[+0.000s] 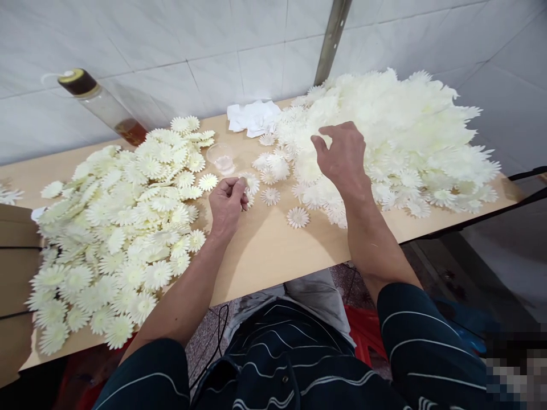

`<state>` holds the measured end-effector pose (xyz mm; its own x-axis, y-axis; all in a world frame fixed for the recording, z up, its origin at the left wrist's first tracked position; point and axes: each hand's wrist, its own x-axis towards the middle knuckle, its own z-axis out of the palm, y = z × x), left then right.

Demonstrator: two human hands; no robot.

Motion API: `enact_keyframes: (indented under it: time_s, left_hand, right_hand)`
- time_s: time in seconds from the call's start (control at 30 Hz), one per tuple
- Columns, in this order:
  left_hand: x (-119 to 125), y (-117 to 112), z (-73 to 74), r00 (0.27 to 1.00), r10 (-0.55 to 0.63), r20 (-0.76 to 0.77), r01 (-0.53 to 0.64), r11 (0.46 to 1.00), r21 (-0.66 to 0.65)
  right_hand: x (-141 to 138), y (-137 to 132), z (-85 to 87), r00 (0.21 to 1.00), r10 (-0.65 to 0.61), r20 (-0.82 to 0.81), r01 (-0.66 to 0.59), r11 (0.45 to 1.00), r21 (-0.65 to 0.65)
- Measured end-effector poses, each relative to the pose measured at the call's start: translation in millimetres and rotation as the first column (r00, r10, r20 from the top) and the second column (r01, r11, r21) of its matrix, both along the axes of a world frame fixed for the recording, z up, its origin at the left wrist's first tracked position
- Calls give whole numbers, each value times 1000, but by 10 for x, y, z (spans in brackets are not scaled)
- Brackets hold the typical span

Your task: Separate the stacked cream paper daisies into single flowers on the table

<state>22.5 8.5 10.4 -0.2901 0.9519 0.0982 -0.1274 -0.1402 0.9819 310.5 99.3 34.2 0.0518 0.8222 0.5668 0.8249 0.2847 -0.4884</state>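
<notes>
My left hand (226, 205) is closed in a pinch over the middle of the table. Between its fingertips is a pale artificial flower (252, 183), partly hidden by the thumb. My right hand (343, 152) is over the front of a large heap of white artificial flower layers (397, 125), thumb and forefinger apart with nothing visible between them; its other fingers are curled and partly hidden. Left of my left hand lies a big pile of cream-coloured flowers (128, 210). Single flower pieces, one of them a loose flower (298, 217), lie between the two heaps.
A clear plastic cup (221, 158) stands just beyond my left hand. Crumpled white paper (254, 118) lies against the tiled wall. A tall bottle (105, 108) with brown liquid leans behind the left pile. A cardboard box (17, 285) is at the left edge of the wooden table (273, 256).
</notes>
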Motion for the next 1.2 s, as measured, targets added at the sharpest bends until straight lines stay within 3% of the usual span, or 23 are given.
enact_keyframes:
  time_s: [0.1,0.17,0.3,0.4,0.67,1.0,1.2]
  left_hand:
    - [12,-16,-1,1000,-12,-19,11,1000,-13]
    - [24,-26,-5,1000,-6,-28,5,1000,-22]
    - [37,-42,-15,999,-12,-43,10,999,-34]
    - [43,-53,-20,998,-33,-55,33,999,-10]
    - [71,-83,-12,993,-29,-111,34,999,41]
    - [58,-85,-12,994,-64,-90,67,997,30]
    - [40,-57,-41,994,-112,-20,113,993,42]
  right_hand:
    - [-144,-122,134,994,50,-100,-51,999,-4]
    - [-364,-266,236,958,195,-208,-217,972,-86]
    - [-787,-524,308,791,436,-429,-581,755,-304]
    - [-929,-584,246,714,476,-514,-680,646,-346]
    - [-991,-574,174,807,396,-438,-576,695,-431]
    - [-1027,-600,150,797,455,-397,-592,719,-365]
    - [-1047,-646,182,781,389,-489,-595,702,-392]
